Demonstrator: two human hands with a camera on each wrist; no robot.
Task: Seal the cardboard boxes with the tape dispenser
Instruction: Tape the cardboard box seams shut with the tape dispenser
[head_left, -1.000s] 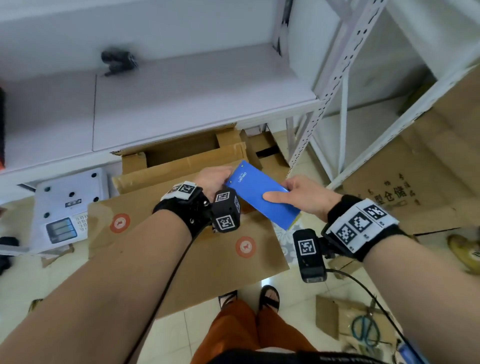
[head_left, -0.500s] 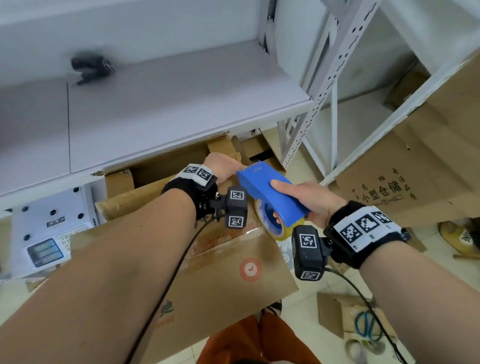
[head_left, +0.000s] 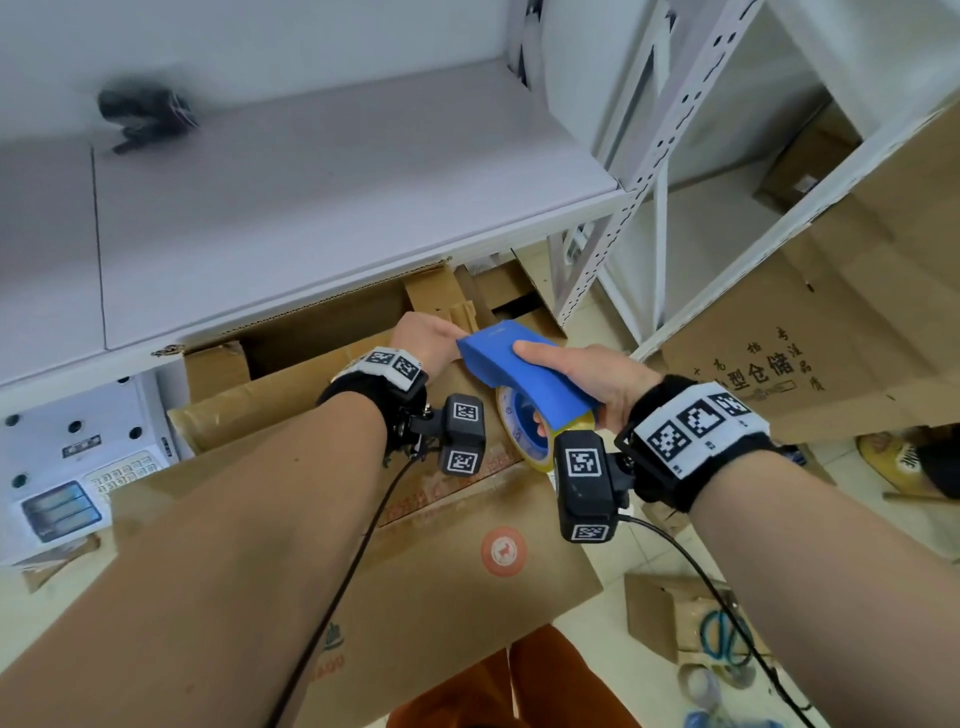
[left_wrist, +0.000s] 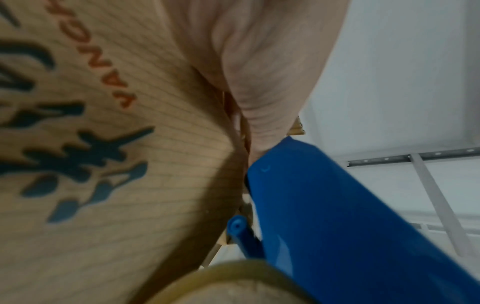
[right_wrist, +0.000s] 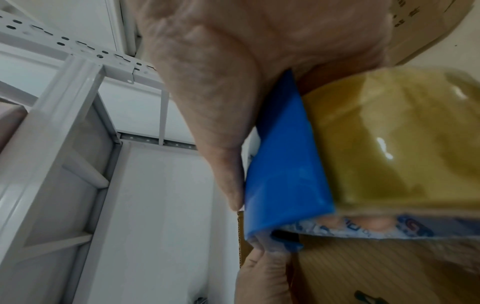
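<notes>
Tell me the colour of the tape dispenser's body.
Blue. The tape dispenser, gripped by the right hand, shows best in the head view.

white shelf (head_left: 322, 208) | black object (head_left: 143, 117) on it | scissors (head_left: 719, 636) on floor

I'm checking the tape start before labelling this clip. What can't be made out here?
- Head view: left hand fingertips, hidden behind the blue tape dispenser.
- Left wrist view: where tape meets the cardboard box, blurred and blocked by the palm.
- Head view: dark object on shelf, too blurred to identify.
</notes>
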